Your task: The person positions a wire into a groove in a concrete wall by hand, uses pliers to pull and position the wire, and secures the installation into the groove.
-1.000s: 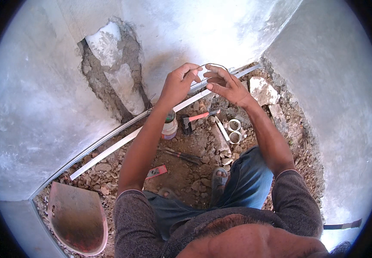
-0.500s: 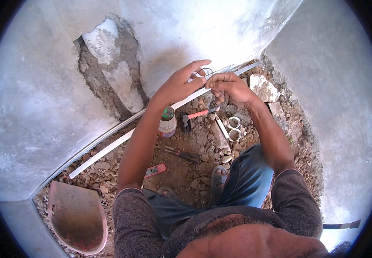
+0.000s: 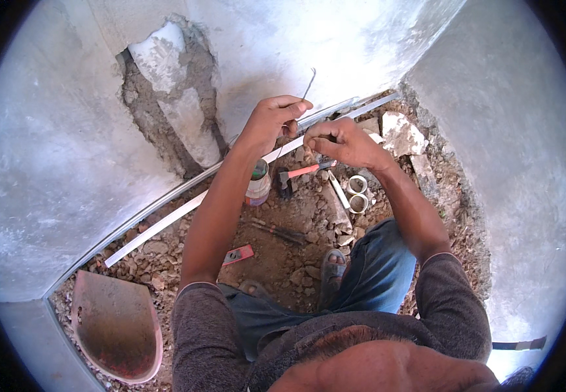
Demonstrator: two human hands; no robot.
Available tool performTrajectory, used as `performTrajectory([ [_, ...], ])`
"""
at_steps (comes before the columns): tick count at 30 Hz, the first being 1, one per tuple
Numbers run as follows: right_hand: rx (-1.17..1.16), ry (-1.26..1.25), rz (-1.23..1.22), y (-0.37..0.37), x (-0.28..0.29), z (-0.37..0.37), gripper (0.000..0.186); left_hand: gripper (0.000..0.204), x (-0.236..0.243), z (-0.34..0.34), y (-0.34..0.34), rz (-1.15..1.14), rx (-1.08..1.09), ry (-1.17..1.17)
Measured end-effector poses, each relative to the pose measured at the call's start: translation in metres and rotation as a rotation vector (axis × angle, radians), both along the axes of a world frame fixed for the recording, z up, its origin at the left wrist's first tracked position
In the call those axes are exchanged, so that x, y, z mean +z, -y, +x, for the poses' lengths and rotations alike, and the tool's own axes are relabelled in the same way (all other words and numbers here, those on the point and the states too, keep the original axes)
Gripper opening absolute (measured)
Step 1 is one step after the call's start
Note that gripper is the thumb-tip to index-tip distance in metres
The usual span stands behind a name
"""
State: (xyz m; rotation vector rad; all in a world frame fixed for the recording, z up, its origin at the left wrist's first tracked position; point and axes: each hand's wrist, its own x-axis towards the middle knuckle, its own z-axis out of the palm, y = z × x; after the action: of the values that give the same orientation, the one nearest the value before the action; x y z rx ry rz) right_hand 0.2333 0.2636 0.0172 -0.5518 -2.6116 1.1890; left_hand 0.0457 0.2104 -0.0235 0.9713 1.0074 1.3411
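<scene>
1. A thin, dark wire (image 3: 310, 83) is pinched in the left hand (image 3: 271, 123), its tip pointed up above.
2. The right hand (image 3: 345, 142) is curled close beside; whether anything is held cannot be told.
3. Below the grip, rough, stony dirt (image 3: 273, 261) is edged by smooth grey walls (image 3: 518, 163).

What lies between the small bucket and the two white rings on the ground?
In the head view, an orange-handled tool, then a narrow white piece beside the rings.

Looks matt on thin dark metal wire (image 3: 310, 84), smooth on round white plastic-looking rings (image 3: 358, 195), rough on brown stony rubble (image 3: 155, 249).
</scene>
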Motion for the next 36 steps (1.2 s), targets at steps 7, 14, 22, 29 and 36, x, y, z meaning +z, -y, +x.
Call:
performTrajectory([
  [7,-0.285,-0.137,0.225,-0.008,0.004,0.005,0.021,0.035,-0.013,-0.005,-0.007,0.05,-0.052,0.286],
  [14,-0.418,-0.237,0.106,-0.016,-0.01,0.004,0.016,0.028,-0.017,-0.009,-0.005,0.047,-0.045,0.338],
  [22,-0.292,-0.328,0.537,0.007,-0.009,-0.009,0.014,0.019,-0.011,0.029,-0.012,0.514,0.705,-0.724],
  [29,-0.402,-0.195,0.874,-0.002,0.009,-0.003,0.009,0.024,-0.031,0.04,-0.01,0.711,0.648,-1.266],
  [36,-0.496,0.106,0.208,-0.038,0.012,0.023,0.013,0.019,-0.026,0.037,-0.004,0.876,0.391,-1.137],
])
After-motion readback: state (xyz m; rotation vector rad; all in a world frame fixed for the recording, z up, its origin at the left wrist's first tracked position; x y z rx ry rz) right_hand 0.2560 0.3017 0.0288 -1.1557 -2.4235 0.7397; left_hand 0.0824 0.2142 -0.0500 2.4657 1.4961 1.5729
